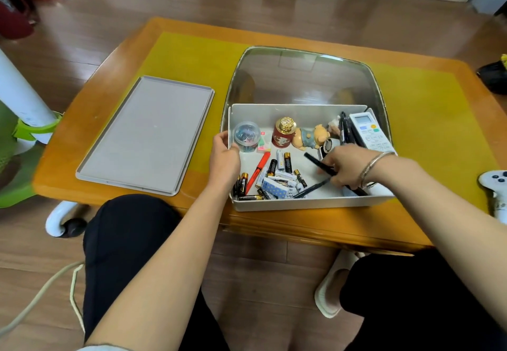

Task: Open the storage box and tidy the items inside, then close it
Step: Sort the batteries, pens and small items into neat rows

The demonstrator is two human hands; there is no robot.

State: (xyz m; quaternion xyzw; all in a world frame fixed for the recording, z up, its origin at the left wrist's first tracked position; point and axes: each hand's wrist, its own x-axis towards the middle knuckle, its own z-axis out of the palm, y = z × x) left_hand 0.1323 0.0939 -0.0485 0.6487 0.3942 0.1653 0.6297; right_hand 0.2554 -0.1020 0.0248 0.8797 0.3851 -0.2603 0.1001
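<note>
A: Two hands are working in the storage box (pixel 307 203), sitting on the counter's (pixel 192 48) near right.
B: Left hand (pixel 225 155) is gripping its left wall; right hand (pixel 346 166) is pinching a black pen (pixel 318 162). Lid (pixel 146 134) is lying left.

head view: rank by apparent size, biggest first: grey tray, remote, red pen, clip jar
1. grey tray
2. remote
3. clip jar and red pen: too close to rank; the pen is longer but thinner.
</note>
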